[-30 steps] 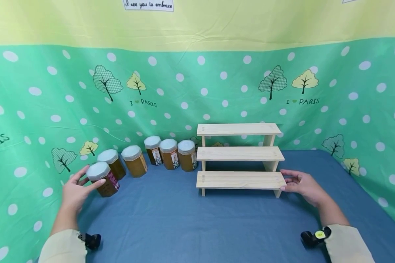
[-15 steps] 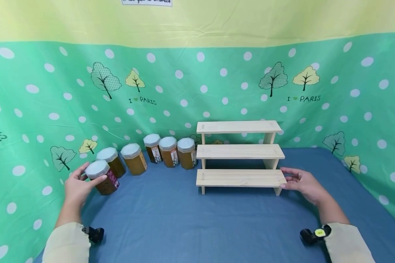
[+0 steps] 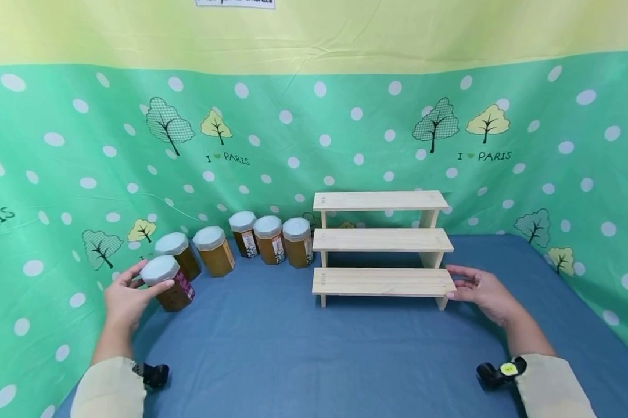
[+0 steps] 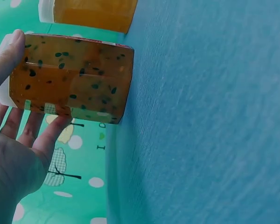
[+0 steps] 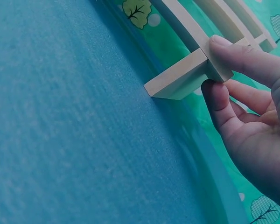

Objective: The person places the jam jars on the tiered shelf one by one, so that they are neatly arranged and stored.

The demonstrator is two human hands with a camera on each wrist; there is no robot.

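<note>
At the left of the head view my left hand (image 3: pixel 124 303) grips a jam jar (image 3: pixel 175 295), thumb on the near side and fingers round the far side of its white lid. The jar is octagonal, with a purple label. In the left wrist view dark seeds show in the amber jam (image 4: pixel 74 77), and the base is right at the blue cloth. My right hand (image 3: pixel 485 295) pinches the right end of the lowest step of a three-tier wooden stand (image 3: pixel 381 280). In the right wrist view the thumb lies on top of that step (image 5: pixel 219 63), fingertips beneath it.
Several more white-lidded jars stand left of the stand, including an amber jar (image 3: pixel 216 259) and a darker jar (image 3: pixel 189 266) just behind the gripped one. Blue cloth (image 3: pixel 314 360) covers the table. A green dotted curtain (image 3: pixel 293 139) hangs close behind and along the sides.
My left hand and forearm have shifted slightly right, and the gripped jar has moved a little the same way. The right hand keeps its place on the stand. The head view has tilted slightly down.
</note>
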